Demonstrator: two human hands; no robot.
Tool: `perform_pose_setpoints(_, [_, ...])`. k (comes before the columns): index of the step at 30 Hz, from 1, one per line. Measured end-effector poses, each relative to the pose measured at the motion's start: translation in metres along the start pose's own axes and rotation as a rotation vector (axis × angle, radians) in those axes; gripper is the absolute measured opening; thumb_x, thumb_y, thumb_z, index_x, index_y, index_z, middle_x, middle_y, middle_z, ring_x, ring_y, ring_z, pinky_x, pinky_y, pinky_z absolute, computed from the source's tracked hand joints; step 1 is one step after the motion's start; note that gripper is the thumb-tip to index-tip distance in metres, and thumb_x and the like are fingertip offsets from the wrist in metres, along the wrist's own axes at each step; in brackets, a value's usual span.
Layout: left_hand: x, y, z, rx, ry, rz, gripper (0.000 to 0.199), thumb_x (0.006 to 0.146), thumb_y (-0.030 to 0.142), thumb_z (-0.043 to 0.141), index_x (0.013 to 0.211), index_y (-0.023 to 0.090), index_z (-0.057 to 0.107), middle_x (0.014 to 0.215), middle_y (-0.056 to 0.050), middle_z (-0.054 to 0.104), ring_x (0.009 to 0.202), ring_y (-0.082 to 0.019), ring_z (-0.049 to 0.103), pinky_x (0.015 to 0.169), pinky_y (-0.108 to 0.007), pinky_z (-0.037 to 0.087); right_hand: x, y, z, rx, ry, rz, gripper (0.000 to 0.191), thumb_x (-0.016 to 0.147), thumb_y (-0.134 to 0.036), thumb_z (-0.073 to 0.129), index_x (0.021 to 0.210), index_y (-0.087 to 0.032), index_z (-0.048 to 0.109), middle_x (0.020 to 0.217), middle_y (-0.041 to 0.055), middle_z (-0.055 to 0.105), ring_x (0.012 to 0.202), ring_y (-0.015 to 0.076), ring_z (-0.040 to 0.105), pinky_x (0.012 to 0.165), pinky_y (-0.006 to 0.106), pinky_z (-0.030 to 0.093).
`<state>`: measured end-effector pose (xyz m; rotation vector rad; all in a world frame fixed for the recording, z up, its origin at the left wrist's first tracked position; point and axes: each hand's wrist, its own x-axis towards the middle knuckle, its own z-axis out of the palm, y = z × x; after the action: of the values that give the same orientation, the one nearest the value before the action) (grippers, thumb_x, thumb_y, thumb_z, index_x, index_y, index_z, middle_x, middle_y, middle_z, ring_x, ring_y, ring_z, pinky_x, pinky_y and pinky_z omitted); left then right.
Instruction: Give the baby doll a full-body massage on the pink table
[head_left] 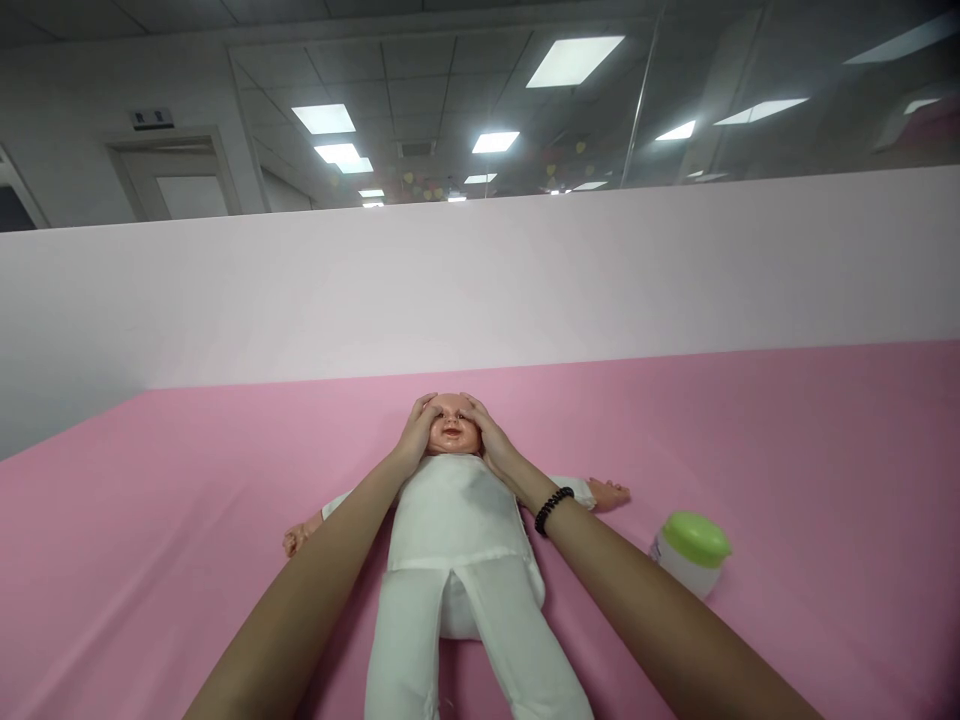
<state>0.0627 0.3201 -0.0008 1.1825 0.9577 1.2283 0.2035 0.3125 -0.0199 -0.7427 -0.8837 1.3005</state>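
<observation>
A baby doll (459,512) with a white cloth body lies on its back on the pink mat (225,470), head at the far end and arms spread. My left hand (415,436) is wrapped round one side of its head, the thumb near the brow and eye. On the other side my right hand (495,438) holds the head the same way, a dark beaded bracelet on that wrist. The doll's nose, mouth and chin show between my hands. My fingertips behind its head are partly hidden, and my forearms cover parts of the doll's arms.
A small white jar with a green lid (696,540) rests on the mat beside my right forearm, which partly hides it. A low white wall (480,290) runs along the mat's far edge, with glass panels above it.
</observation>
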Motion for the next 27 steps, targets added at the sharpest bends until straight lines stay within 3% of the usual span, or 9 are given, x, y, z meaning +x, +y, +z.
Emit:
perform_pose_setpoints(3, [-0.009,0.008,-0.016,0.072,-0.192,-0.048,0.070,0.087,0.053,0.064,0.149,0.033,0.037,0.143,-0.010,0.055,0.123,-0.029,0.061,0.100,-0.041,0.053,-0.008,-0.010,-0.009,0.032,-0.179,0.097,0.087,0.073,-0.034,0.081,0.149,-0.033,0.041,0.143,0.0063,0.056,0.126,0.0254,0.060,0.107,0.041,0.051])
perform_pose_setpoints(6, [-0.014,0.015,-0.036,0.257,-0.408,-0.050,0.108,0.073,0.051,0.083,0.159,0.040,0.018,0.160,-0.011,0.037,0.137,-0.032,0.051,0.108,-0.045,0.048,-0.013,-0.019,-0.019,-0.088,-0.367,0.193,0.128,0.060,-0.022,0.094,0.160,-0.039,0.016,0.155,0.0096,0.042,0.131,0.0285,0.057,0.110,0.047,0.049])
perform_pose_setpoints(9, [-0.014,0.018,-0.044,0.347,-0.460,-0.048,0.133,0.064,0.047,0.091,0.162,0.039,0.001,0.164,-0.013,0.027,0.143,-0.033,0.044,0.114,-0.046,0.043,-0.014,-0.023,-0.024,-0.164,-0.402,0.187,0.139,0.053,-0.017,0.097,0.160,-0.042,0.011,0.159,0.0099,0.036,0.136,0.0298,0.053,0.114,0.050,0.044])
perform_pose_setpoints(14, [-0.014,0.017,-0.043,0.321,-0.470,-0.031,0.133,0.065,0.047,0.090,0.162,0.039,0.000,0.165,-0.013,0.025,0.144,-0.033,0.043,0.113,-0.047,0.044,-0.013,-0.022,-0.023,-0.151,-0.411,0.177,0.135,0.056,-0.017,0.096,0.160,-0.040,0.013,0.159,0.0099,0.036,0.136,0.0288,0.053,0.115,0.048,0.044])
perform_pose_setpoints(17, [-0.014,0.015,-0.040,0.287,-0.450,-0.026,0.115,0.073,0.053,0.083,0.161,0.039,0.010,0.162,-0.012,0.032,0.140,-0.032,0.047,0.110,-0.045,0.047,-0.010,-0.017,-0.020,-0.096,-0.378,0.165,0.116,0.068,-0.030,0.091,0.159,-0.039,0.019,0.155,0.0090,0.041,0.133,0.0270,0.055,0.113,0.044,0.046])
perform_pose_setpoints(21, [-0.012,0.015,-0.027,0.210,-0.299,-0.040,0.080,0.085,0.066,0.064,0.151,0.037,0.029,0.150,-0.011,0.047,0.128,-0.028,0.059,0.099,-0.040,0.054,0.002,-0.004,-0.016,-0.157,-0.186,0.068,0.084,0.078,-0.048,0.079,0.150,-0.035,0.039,0.146,0.0068,0.051,0.130,0.0251,0.057,0.112,0.040,0.046])
perform_pose_setpoints(25, [-0.011,0.017,-0.012,0.186,-0.127,-0.062,0.064,0.085,0.058,0.067,0.137,0.032,0.041,0.133,-0.009,0.060,0.111,-0.025,0.067,0.085,-0.034,0.058,0.012,0.004,-0.010,-0.248,-0.074,0.000,0.070,0.076,-0.048,0.075,0.139,-0.032,0.051,0.141,0.0047,0.054,0.129,0.0254,0.055,0.112,0.040,0.044])
perform_pose_setpoints(27, [-0.012,0.018,-0.009,0.168,-0.106,-0.076,0.058,0.084,0.056,0.069,0.131,0.032,0.045,0.125,-0.007,0.064,0.105,-0.024,0.069,0.080,-0.033,0.058,0.013,0.004,-0.009,-0.251,-0.051,-0.025,0.066,0.074,-0.046,0.073,0.135,-0.030,0.053,0.140,0.0044,0.055,0.130,0.0259,0.053,0.113,0.040,0.043])
